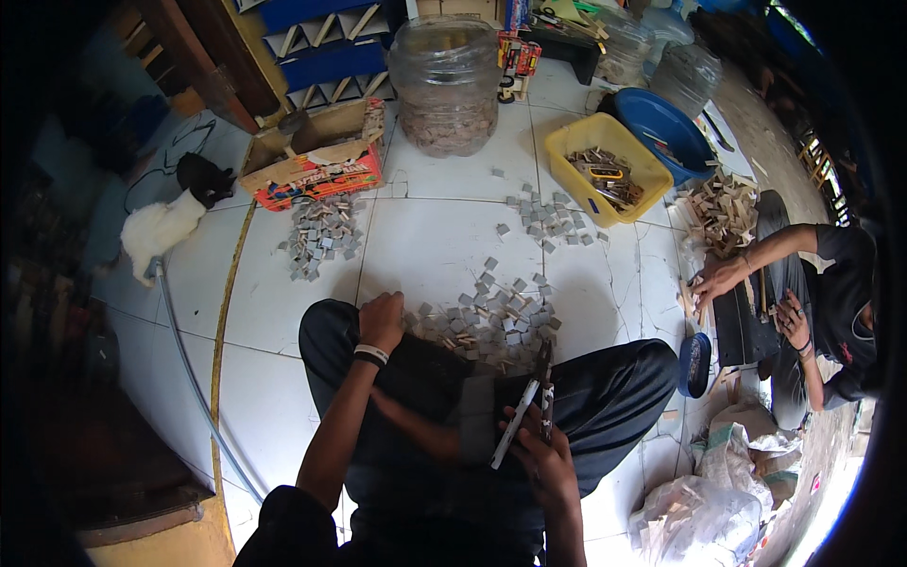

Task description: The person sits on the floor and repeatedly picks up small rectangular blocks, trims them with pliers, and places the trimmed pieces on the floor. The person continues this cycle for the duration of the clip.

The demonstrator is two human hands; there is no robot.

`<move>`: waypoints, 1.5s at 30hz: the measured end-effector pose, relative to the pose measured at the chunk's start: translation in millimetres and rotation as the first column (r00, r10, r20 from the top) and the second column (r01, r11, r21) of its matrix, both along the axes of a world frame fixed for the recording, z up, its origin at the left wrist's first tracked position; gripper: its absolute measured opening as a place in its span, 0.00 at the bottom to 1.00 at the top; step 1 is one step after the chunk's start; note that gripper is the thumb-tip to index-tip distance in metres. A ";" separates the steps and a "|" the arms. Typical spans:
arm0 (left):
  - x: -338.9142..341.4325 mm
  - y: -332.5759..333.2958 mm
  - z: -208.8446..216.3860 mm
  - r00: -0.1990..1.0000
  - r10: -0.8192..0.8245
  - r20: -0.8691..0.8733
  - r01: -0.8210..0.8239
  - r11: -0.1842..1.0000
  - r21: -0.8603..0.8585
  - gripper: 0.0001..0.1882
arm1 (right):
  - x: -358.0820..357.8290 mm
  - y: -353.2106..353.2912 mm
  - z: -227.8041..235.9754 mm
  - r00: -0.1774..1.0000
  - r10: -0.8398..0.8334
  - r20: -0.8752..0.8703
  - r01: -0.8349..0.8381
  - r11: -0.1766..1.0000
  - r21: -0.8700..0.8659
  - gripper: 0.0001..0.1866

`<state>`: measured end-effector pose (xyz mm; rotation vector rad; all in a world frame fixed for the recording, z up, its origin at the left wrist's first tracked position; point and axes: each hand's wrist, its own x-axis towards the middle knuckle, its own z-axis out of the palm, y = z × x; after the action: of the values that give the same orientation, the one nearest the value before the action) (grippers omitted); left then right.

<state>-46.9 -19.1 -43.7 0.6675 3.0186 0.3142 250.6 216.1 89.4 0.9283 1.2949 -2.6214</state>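
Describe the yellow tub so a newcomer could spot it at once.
On the white tiled floor, look right of the big clear plastic jar. The yellow tub sits beside a blue basin; it alone is rectangular, yellow, holding small wooden pieces.

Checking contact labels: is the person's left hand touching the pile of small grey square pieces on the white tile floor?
Touching: the head view shows the left hand resting on the pile's near edge.
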 end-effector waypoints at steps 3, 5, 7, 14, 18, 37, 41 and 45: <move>4.6 0.4 23.3 0.996 0.026 0.087 -0.058 0.915 0.400 0.06 | 6.4 -2.9 -2.8 1.000 0.011 -0.029 -0.009 0.997 0.071 0.31; 16.1 5.4 48.0 0.987 -0.027 0.156 -0.076 0.784 0.616 0.07 | 9.5 -4.2 -1.3 0.998 0.056 -0.035 -0.049 0.985 0.164 0.30; 36.5 18.4 75.4 0.987 -0.081 0.141 -0.056 0.646 0.762 0.08 | 10.2 -4.9 3.5 0.989 0.140 -0.039 -0.124 0.953 0.278 0.29; 94.5 58.2 152.2 0.988 -0.139 0.060 0.025 0.542 0.840 0.09 | -1.5 -21.1 38.5 0.955 0.293 0.035 -0.256 0.762 0.595 0.30; 106.2 67.2 165.2 0.985 -0.173 -0.024 0.115 0.540 0.834 0.10 | -8.9 -23.7 57.8 0.929 0.369 0.027 -0.288 0.676 0.678 0.33; 116.9 69.2 157.6 0.989 -0.128 -0.076 0.137 0.577 0.805 0.14 | -10.3 -28.0 63.0 0.920 0.392 -0.013 -0.237 0.582 0.778 0.31; 118.1 70.1 146.7 0.948 -0.252 0.193 -0.148 0.185 0.972 0.12 | -14.1 -18.6 62.1 0.865 0.497 0.069 -0.481 0.782 0.396 0.33; 128.0 72.9 141.7 0.940 -0.226 0.257 -0.269 -0.024 0.963 0.11 | -19.0 -34.9 60.1 0.905 0.419 -0.072 -0.398 0.896 0.198 0.35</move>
<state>81.1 53.9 98.0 0.3862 1.8110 2.4775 231.6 181.2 149.5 0.4569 1.5741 -2.2842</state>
